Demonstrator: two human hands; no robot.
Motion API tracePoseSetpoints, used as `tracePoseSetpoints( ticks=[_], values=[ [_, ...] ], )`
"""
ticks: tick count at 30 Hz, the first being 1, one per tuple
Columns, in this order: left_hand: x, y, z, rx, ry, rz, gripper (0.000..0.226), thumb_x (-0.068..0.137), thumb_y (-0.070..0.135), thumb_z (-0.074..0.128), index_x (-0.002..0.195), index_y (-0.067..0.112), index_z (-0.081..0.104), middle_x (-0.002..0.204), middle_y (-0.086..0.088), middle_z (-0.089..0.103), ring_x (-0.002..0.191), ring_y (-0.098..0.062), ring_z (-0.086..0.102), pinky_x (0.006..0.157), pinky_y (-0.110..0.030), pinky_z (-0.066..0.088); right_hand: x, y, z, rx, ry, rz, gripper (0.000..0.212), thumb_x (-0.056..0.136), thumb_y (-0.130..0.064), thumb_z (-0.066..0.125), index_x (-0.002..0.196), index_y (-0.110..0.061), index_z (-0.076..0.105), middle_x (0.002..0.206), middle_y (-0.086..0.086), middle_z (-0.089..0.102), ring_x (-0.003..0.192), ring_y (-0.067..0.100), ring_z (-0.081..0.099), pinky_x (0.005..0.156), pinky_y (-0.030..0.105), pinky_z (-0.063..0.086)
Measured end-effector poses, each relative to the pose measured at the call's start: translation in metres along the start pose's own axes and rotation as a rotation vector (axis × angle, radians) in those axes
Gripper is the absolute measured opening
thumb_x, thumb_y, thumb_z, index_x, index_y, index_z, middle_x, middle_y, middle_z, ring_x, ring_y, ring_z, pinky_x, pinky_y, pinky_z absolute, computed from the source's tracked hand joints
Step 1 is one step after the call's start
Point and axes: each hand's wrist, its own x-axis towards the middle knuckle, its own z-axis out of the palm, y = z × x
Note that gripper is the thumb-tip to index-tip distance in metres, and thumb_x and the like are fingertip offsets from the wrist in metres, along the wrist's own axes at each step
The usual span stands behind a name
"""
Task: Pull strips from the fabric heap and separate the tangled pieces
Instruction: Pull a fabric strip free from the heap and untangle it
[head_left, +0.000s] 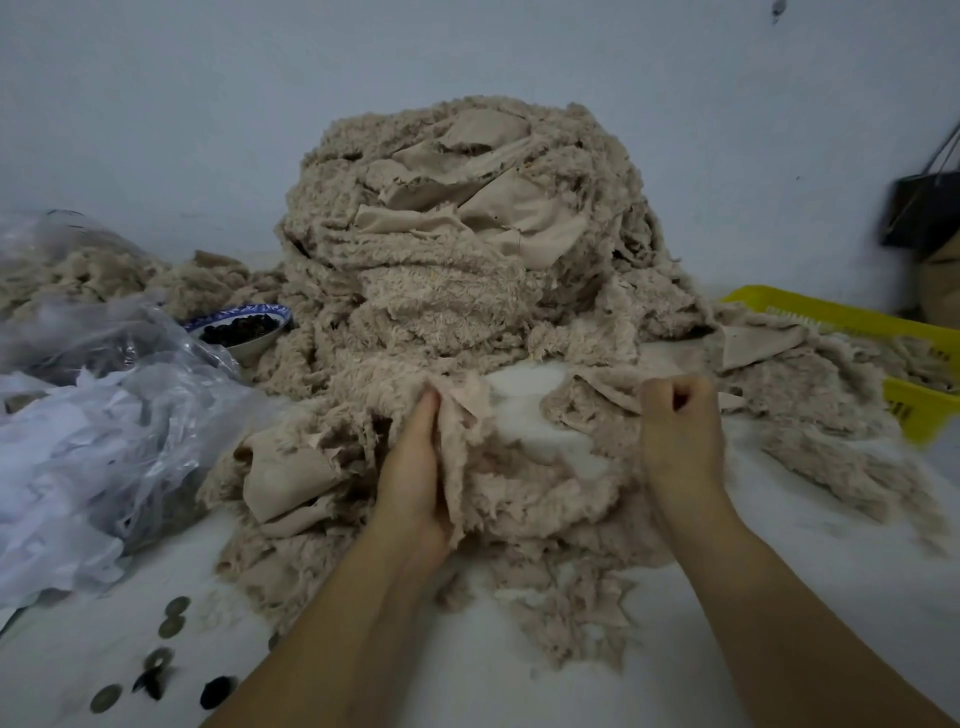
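A tall heap of beige fleecy fabric strips (457, 218) stands at the middle back of the white table (519, 691). Loose tangled strips (524, 499) spread forward from it to my hands. My left hand (415, 478) reaches into the tangle with straight fingers, and a fleecy strip (465, 426) lies against its palm and thumb side. My right hand (680, 436) is curled in a fist over the edge of a flat beige piece (613, 392); whether the fist pinches that piece is hidden.
Clear plastic bags (104, 441) with white and beige scraps lie at the left. A blue-patterned bowl (244, 327) of dark pieces sits behind them. A yellow crate (914, 410) stands at the right. Several round coins or buttons (166, 629) lie near the front left.
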Motion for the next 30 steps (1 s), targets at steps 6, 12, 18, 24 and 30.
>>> tracePoseSetpoints(
  ticks=[6,12,18,24,30],
  values=[
    [0.003,-0.004,0.0,-0.207,-0.123,-0.032,0.065,0.105,0.051,0.028,0.127,0.004,0.067,0.129,-0.018,0.066,0.122,-0.032,0.062,0.107,-0.049,0.043,-0.011,-0.001,0.006,-0.115,-0.309,-0.064,0.021,0.098,-0.029,0.051,0.118,-0.028,0.052,0.125,-0.011,0.035,0.103,0.005,0.05,0.082,0.016,0.04],
    [0.006,-0.003,-0.004,-0.256,-0.206,-0.008,0.061,0.105,0.05,0.03,0.14,0.006,0.055,0.135,-0.016,0.063,0.127,-0.029,0.059,0.113,-0.046,0.039,-0.037,-0.016,0.013,-0.063,-0.753,-0.214,0.032,0.081,-0.074,0.047,0.093,-0.046,0.057,0.09,-0.028,0.061,0.077,-0.01,0.057,0.062,0.005,0.042],
    [0.008,0.0,-0.007,-0.269,-0.261,0.066,0.049,0.101,0.038,0.039,0.124,0.009,0.071,0.133,-0.011,0.065,0.122,-0.023,0.064,0.101,-0.042,0.047,-0.031,-0.003,0.019,0.032,-0.789,-0.065,0.01,0.098,-0.029,0.059,0.095,-0.038,0.056,0.083,0.0,0.067,0.075,0.016,0.057,0.07,0.036,0.046],
    [0.005,-0.003,-0.007,-0.195,-0.229,0.043,0.051,0.106,0.039,0.032,0.113,0.016,0.077,0.128,-0.01,0.069,0.116,-0.024,0.067,0.086,-0.038,0.059,-0.026,-0.007,0.016,0.151,-0.646,0.006,0.021,0.098,-0.034,0.053,0.085,-0.049,0.061,0.083,-0.019,0.066,0.075,0.008,0.061,0.071,0.026,0.048],
    [0.0,-0.02,0.003,0.312,-0.22,0.072,0.035,0.084,0.038,0.061,0.107,0.018,0.078,0.112,-0.009,0.075,0.108,-0.02,0.071,0.084,-0.027,0.058,-0.033,-0.008,0.02,0.236,-0.735,0.048,0.014,0.092,-0.042,0.062,0.092,-0.03,0.07,0.077,-0.021,0.07,0.071,-0.005,0.066,0.06,0.008,0.046]
  ],
)
